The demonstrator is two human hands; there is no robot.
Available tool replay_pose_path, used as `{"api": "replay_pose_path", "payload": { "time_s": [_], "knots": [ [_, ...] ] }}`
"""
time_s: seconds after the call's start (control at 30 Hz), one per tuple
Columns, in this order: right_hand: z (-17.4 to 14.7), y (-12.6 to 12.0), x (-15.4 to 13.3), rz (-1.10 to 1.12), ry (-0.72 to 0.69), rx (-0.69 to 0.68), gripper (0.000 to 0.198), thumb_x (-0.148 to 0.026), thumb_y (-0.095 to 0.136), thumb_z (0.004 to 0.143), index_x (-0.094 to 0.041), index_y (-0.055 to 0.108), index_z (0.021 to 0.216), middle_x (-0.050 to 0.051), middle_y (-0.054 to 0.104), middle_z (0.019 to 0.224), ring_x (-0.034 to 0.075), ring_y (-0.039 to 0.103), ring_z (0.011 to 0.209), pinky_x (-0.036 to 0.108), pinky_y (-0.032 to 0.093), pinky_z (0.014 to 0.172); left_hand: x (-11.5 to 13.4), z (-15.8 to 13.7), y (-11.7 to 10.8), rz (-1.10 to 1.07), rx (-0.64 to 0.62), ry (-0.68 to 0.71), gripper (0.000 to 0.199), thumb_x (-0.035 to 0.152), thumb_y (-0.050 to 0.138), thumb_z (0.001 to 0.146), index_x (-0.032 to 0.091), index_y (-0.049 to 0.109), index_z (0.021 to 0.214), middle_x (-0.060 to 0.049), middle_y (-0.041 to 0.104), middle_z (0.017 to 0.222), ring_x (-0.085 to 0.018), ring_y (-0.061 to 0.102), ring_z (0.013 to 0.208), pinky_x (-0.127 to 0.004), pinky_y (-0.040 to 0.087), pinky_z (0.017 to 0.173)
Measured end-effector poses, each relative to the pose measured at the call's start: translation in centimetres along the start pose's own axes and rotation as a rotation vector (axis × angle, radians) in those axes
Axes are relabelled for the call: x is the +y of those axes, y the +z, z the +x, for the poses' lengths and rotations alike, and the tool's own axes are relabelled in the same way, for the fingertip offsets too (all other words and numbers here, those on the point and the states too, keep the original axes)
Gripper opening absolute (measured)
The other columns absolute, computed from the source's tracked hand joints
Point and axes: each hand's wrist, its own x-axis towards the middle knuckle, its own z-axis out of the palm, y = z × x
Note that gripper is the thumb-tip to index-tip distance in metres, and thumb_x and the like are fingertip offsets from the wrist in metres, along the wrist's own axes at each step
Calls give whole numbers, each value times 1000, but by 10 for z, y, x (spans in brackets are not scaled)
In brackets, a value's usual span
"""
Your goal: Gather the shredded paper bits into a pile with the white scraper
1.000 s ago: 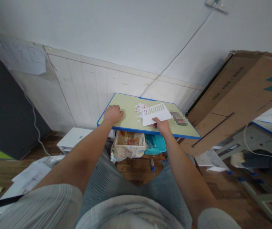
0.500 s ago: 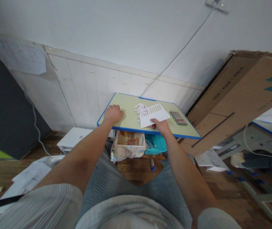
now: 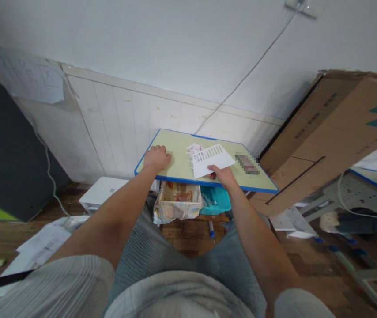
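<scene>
My right hand (image 3: pixel 223 176) grips a white card (image 3: pixel 206 167) by its near edge, with the thumb on top and the other fingers underneath. A row of narrow slots runs along the card's far side; the desktop's colour shows through some, and reddish print shows at others. Partly under the card's far left corner lies a loose pile of small white printed paper pieces (image 3: pixel 194 149). My left hand (image 3: pixel 157 158) rests palm down on the left part of the pale green desk (image 3: pixel 177 143), its fingers slightly bent and apart, with nothing visible in them.
A pixelated object (image 3: pixel 248 164) lies on the desk's right side. Below the front edge are a cloth-lined basket (image 3: pixel 175 211) and a turquoise bin (image 3: pixel 223 205). A tall cardboard box (image 3: pixel 327 132) leans at the right. A cable (image 3: pixel 246 75) runs down the wall behind.
The white card has shifted and tilted very slightly in my right hand, moving a little to the left. My left hand has stayed in place.
</scene>
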Motion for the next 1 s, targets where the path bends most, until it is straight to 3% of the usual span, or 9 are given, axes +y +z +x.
{"api": "replay_pose_path", "payload": {
  "time_s": [0.4, 0.6, 0.77, 1.0],
  "knots": [
    [-2, -1, 1, 39, -8, -3, 25, -37, 94, 76, -25, 74, 83, 2, 74, 60, 21, 65, 53, 33, 59, 53, -1, 1, 2, 0, 8, 6, 51, 37, 51, 115, 9, 79, 147, -27, 77, 155, -42, 68, 150, -52, 58, 121],
    [5, -1, 6, 59, -16, 116, 35, -47, 96, 81, -26, 69, 82, 4, 78, 66, 20, 65, 54, 32, 56, 52, -3, 3, 4, -6, 12, 17, 51, 37, 51, 115, 10, 80, 146, -26, 78, 155, -42, 68, 150, -52, 58, 122],
    [12, 3, 12, 56, -7, 205, 31, -48, 93, 86, -25, 71, 88, 4, 82, 69, 19, 68, 55, 30, 58, 56, -3, 2, 5, -13, 17, 13, 52, 38, 51, 115, 10, 80, 147, -27, 77, 155, -42, 67, 152, -50, 57, 122],
    [13, 5, 13, 34, 3, 204, 26, -43, 91, 85, -25, 72, 85, 4, 80, 67, 20, 68, 54, 32, 60, 56, -1, 1, 2, 7, 6, 11, 51, 37, 50, 116, 10, 79, 148, -25, 77, 156, -40, 67, 153, -49, 56, 125]
  ]
}}
